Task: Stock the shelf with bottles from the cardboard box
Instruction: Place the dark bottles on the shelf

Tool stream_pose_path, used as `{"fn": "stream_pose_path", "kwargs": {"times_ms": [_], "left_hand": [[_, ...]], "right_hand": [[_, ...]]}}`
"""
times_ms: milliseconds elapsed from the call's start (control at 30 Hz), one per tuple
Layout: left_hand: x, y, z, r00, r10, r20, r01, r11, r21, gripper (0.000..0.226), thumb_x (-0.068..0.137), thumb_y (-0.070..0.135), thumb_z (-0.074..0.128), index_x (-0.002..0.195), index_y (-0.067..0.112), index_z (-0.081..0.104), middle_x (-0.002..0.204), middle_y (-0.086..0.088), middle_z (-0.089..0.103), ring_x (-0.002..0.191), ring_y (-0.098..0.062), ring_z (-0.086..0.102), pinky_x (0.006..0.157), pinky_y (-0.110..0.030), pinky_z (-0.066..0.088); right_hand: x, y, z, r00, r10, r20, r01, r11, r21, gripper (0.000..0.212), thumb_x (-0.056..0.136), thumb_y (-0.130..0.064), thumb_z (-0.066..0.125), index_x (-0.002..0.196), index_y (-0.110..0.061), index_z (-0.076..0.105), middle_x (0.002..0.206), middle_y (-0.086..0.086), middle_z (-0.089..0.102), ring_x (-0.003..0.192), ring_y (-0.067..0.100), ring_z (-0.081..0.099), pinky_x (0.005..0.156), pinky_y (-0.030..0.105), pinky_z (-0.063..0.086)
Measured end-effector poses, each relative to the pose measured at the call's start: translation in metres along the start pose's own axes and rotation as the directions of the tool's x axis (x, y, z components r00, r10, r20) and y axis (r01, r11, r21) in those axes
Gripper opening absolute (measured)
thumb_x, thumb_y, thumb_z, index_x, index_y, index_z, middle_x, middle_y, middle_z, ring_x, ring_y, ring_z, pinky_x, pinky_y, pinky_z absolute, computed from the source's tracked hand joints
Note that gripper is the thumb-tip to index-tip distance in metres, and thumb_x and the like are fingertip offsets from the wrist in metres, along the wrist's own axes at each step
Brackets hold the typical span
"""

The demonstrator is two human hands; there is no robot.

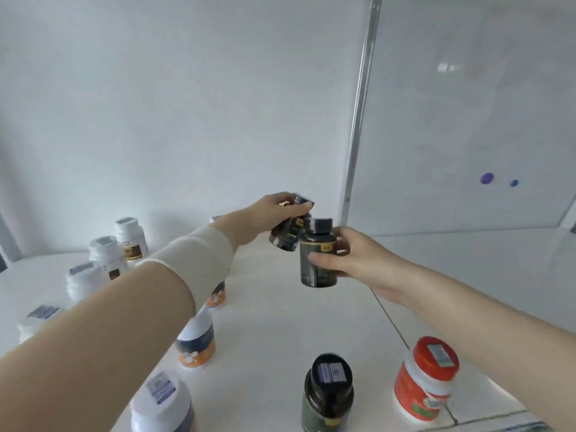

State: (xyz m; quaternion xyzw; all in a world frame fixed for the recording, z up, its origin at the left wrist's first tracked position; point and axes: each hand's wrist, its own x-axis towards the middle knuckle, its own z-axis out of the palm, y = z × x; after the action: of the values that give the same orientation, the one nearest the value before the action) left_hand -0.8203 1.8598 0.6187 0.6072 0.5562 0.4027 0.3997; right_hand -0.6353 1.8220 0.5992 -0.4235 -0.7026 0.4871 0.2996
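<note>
Mid-frame, left hand (276,213) gripped a tilted bottle (285,236), right hand (355,258) an upright bottle (313,275); bumping together, either could slip.

Bare shelf (280,322) lane between orange-banded bottles (196,344) and red jar (425,378).

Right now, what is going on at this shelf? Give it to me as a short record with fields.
left hand: grips a dark bottle, tilted, near its cap
right hand: holds a second dark bottle, upright
place: both near the back of the white shelf
standing on shelf: white bottles left, orange-banded jars centre, black-lidded bottle and red-lidded jar front
cardboard box: not in view
</note>
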Motion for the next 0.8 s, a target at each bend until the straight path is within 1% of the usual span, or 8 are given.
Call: {"fn": "stream_pose_path", "kwargs": {"times_ms": [133, 167, 267, 367, 500, 600, 700, 800], "left_hand": [[0.04, -0.018, 0.002, 0.999, -0.046, -0.009, 0.046, 0.998, 0.048, 0.034, 0.09, 0.027, 0.062, 0.121, 0.014, 0.057, 0.101, -0.003, 0.064, 0.092, -0.015, 0.061, 0.068, -0.015, 0.049], [0.048, -0.022, 0.002, 0.998, -0.057, -0.031, 0.059, 0.996, 0.059, 0.034, 0.089, 0.025, 0.063, 0.12, 0.013, 0.057, 0.102, -0.005, 0.063, 0.092, -0.016, 0.061, 0.068, -0.016, 0.051], [0.068, -0.035, 0.001, 0.99, -0.097, -0.103, 0.106, 0.99, 0.09, 0.029, 0.086, 0.021, 0.067, 0.112, 0.013, 0.057, 0.111, -0.011, 0.061, 0.102, -0.023, 0.06, 0.085, -0.029, 0.053], [0.082, -0.043, -0.005, 0.986, -0.103, -0.132, 0.13, 0.968, 0.215, 0.028, 0.083, 0.021, 0.07, 0.107, 0.014, 0.055, 0.105, -0.007, 0.058, 0.096, -0.021, 0.057, 0.08, -0.028, 0.051], [0.096, -0.054, -0.009, 0.984, -0.142, -0.106, 0.169, 0.934, 0.315, 0.036, 0.081, 0.021, 0.071, 0.113, 0.011, 0.058, 0.106, -0.006, 0.058, 0.096, -0.021, 0.056, 0.088, -0.03, 0.052], [0.102, -0.059, -0.009, 0.985, -0.153, -0.084, 0.171, 0.937, 0.304, 0.03, 0.081, 0.017, 0.071, 0.107, 0.013, 0.057, 0.106, -0.006, 0.058, 0.095, -0.02, 0.056, 0.09, -0.03, 0.052], [0.105, -0.063, -0.007, 0.985, -0.161, -0.067, 0.174, 0.943, 0.284, 0.034, 0.082, 0.014, 0.07, 0.113, 0.01, 0.057, 0.106, -0.006, 0.057, 0.095, -0.02, 0.056, 0.09, -0.03, 0.051], [0.108, -0.066, -0.006, 0.984, -0.17, -0.06, 0.18, 0.947, 0.266, 0.033, 0.082, 0.013, 0.07, 0.112, 0.011, 0.056, 0.106, -0.006, 0.056, 0.095, -0.019, 0.056, 0.088, -0.029, 0.051]], "right_hand": [[0.037, 0.019, 0.001, 0.999, 0.033, -0.022, -0.036, 0.983, -0.181, 0.051, 0.072, -0.024, 0.078, 0.113, -0.02, 0.048, 0.107, -0.006, 0.058, 0.099, 0.013, 0.058, 0.078, 0.024, 0.047], [0.044, 0.023, 0.0, 0.999, 0.032, -0.035, -0.039, 0.972, -0.233, 0.052, 0.07, -0.024, 0.08, 0.111, -0.02, 0.048, 0.105, -0.007, 0.058, 0.098, 0.014, 0.058, 0.076, 0.024, 0.046], [0.065, 0.033, -0.001, 0.997, 0.022, -0.076, -0.047, 0.939, -0.342, 0.056, 0.065, -0.026, 0.083, 0.11, -0.02, 0.05, 0.105, -0.008, 0.057, 0.099, 0.017, 0.058, 0.081, 0.027, 0.046], [0.081, 0.041, 0.001, 0.999, 0.035, -0.027, -0.042, 0.917, -0.397, 0.058, 0.067, -0.023, 0.082, 0.115, -0.016, 0.049, 0.103, -0.007, 0.053, 0.093, 0.016, 0.055, 0.073, 0.023, 0.041], [0.099, 0.046, 0.008, 0.999, 0.051, 0.002, -0.045, 0.91, -0.412, 0.059, 0.07, -0.021, 0.08, 0.118, -0.013, 0.048, 0.103, -0.006, 0.05, 0.093, 0.014, 0.05, 0.076, 0.022, 0.037], [0.11, 0.049, 0.014, 0.999, 0.046, 0.013, -0.037, 0.918, -0.396, 0.061, 0.07, -0.02, 0.08, 0.12, -0.012, 0.047, 0.109, -0.001, 0.053, 0.098, 0.016, 0.05, 0.079, 0.022, 0.036], [0.117, 0.052, 0.018, 0.999, 0.045, -0.007, -0.044, 0.913, -0.406, 0.063, 0.071, -0.019, 0.079, 0.122, -0.01, 0.045, 0.122, 0.003, 0.055, 0.111, 0.021, 0.052, 0.082, 0.023, 0.038], [0.123, 0.054, 0.021, 0.998, 0.054, -0.015, -0.055, 0.911, -0.408, 0.064, 0.071, -0.017, 0.079, 0.123, -0.009, 0.044, 0.125, 0.004, 0.055, 0.116, 0.022, 0.052, 0.086, 0.024, 0.039]]}}
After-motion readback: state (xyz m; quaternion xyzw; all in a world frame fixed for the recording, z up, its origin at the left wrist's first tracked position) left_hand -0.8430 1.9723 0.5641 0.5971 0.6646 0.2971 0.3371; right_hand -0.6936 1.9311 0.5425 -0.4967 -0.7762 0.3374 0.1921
